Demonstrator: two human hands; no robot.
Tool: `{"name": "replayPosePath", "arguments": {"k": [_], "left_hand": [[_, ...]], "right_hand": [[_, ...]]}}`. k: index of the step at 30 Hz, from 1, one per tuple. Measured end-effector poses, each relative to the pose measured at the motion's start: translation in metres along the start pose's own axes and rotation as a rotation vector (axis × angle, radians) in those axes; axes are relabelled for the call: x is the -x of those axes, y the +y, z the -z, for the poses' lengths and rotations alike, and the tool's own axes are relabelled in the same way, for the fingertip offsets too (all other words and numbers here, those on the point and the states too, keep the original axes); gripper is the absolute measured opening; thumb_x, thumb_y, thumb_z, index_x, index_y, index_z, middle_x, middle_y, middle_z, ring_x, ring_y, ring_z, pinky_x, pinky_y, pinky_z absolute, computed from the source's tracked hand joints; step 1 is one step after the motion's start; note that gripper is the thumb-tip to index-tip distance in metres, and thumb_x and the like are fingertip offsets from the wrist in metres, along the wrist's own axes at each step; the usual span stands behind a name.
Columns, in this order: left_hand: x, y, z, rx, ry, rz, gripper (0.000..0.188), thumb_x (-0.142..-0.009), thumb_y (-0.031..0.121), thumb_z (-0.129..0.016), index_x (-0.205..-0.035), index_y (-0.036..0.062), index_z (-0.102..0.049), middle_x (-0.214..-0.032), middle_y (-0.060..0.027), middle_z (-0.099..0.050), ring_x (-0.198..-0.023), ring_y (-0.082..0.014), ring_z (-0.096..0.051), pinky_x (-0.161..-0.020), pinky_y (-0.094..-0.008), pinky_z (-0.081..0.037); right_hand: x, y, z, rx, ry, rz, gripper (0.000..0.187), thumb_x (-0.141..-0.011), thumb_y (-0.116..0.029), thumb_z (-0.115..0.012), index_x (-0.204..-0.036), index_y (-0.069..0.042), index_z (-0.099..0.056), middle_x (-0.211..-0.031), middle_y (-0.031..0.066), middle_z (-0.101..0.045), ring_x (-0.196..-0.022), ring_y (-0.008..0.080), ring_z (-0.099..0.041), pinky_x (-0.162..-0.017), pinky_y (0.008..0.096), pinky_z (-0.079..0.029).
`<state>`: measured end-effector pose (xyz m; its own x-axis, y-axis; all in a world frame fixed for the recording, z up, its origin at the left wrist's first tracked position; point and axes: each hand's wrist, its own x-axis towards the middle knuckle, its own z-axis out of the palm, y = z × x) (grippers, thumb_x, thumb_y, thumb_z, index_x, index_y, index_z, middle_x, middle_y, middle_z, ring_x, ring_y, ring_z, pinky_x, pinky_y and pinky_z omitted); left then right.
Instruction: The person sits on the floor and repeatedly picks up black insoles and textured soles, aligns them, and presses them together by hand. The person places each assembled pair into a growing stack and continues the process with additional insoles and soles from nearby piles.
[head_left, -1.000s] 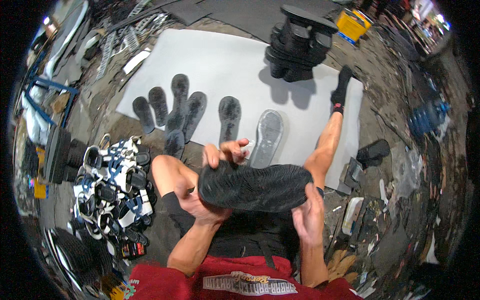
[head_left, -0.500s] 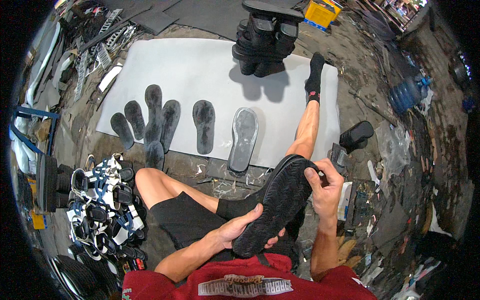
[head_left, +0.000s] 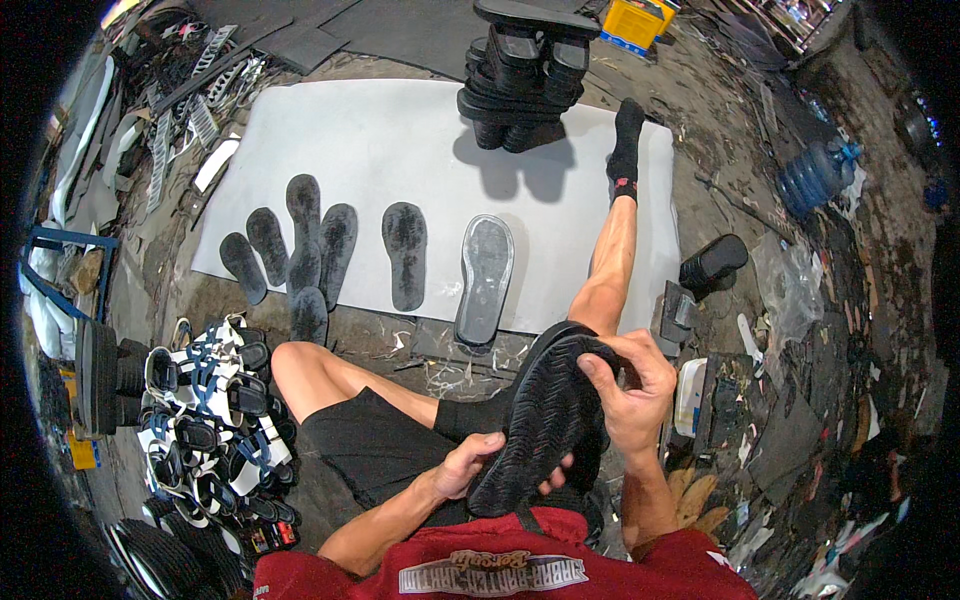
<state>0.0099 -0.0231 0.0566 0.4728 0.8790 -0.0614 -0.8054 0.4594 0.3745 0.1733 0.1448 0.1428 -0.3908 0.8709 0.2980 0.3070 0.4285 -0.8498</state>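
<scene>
A black sandal sole (head_left: 540, 425) lies tilted over my lap, its wavy tread facing up. Its lower end rests in my left hand (head_left: 472, 466), thumb on the near edge and fingertips showing past the far side. At the upper end, my right hand (head_left: 636, 390) grips the rim between thumb and bent fingers. Whether straps hang underneath is hidden. On the white sheet ahead lie a grey sole with a pale rim (head_left: 484, 280), a dark insole (head_left: 405, 256) and several more dark insoles (head_left: 305, 240), some overlapping.
Stacked black sandals (head_left: 522, 85) stand at the white sheet's (head_left: 380, 130) far side. White-and-blue sandals (head_left: 210, 410) are heaped at my left. A black block-like piece (head_left: 713, 262), a blue water bottle (head_left: 815, 175) and scraps lie rightward. A yellow box (head_left: 636, 25) sits far back.
The sole has turned more upright, its upper end shifting left and slightly down. My right hand has moved left with it, while my left hand keeps hold of the lower end.
</scene>
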Motion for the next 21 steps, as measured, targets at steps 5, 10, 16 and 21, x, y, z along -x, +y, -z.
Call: {"name": "replayPosePath", "arguments": {"k": [5, 10, 16, 21], "left_hand": [[-0.023, 0.031, -0.01, 0.021, 0.368, -0.174, 0.099, -0.105, 0.071, -0.048, -0.168, -0.0033, -0.031, -0.161, -0.024, -0.052, -0.144, -0.037, -0.057, -0.122, -0.0517, -0.045], [-0.039, 0.043, -0.023, 0.03, 0.249, -0.279, 0.1, -0.1, 0.066, -0.06, -0.168, -0.0019, -0.031, -0.155, -0.0212, -0.057, -0.138, -0.0324, -0.063, -0.118, -0.0488, -0.05], [-0.027, 0.031, -0.005, 0.091, 0.25, -0.253, 0.101, -0.098, 0.067, -0.06, -0.167, -0.0016, -0.033, -0.153, -0.0211, -0.058, -0.135, -0.0302, -0.065, -0.115, -0.0471, -0.054], [-0.025, 0.028, -0.004, 0.072, 0.216, -0.258, 0.099, -0.1, 0.069, -0.056, -0.167, -0.0009, -0.034, -0.154, -0.0193, -0.058, -0.135, -0.0283, -0.065, -0.114, -0.0467, -0.055]], "right_hand": [[0.007, -0.006, -0.017, -0.048, -0.176, 0.155, 0.031, -0.084, -0.012, -0.093, -0.112, -0.002, -0.081, -0.096, 0.0091, -0.076, -0.083, 0.0189, -0.068, -0.077, 0.0324, -0.054], [0.019, -0.018, -0.023, -0.093, -0.033, 0.121, 0.041, -0.081, -0.007, -0.094, -0.116, -0.004, -0.073, -0.102, 0.0106, -0.072, -0.09, 0.0216, -0.07, -0.084, 0.0338, -0.056], [0.025, -0.024, -0.021, 0.0, -0.087, 0.085, 0.036, -0.08, -0.004, -0.092, -0.115, -0.007, -0.08, -0.103, 0.0072, -0.076, -0.095, 0.023, -0.073, -0.087, 0.0356, -0.059], [0.028, -0.025, -0.022, -0.05, -0.064, 0.065, 0.032, -0.081, -0.003, -0.092, -0.111, -0.007, -0.081, -0.108, 0.0097, -0.072, -0.094, 0.0218, -0.072, -0.085, 0.0353, -0.059]]}}
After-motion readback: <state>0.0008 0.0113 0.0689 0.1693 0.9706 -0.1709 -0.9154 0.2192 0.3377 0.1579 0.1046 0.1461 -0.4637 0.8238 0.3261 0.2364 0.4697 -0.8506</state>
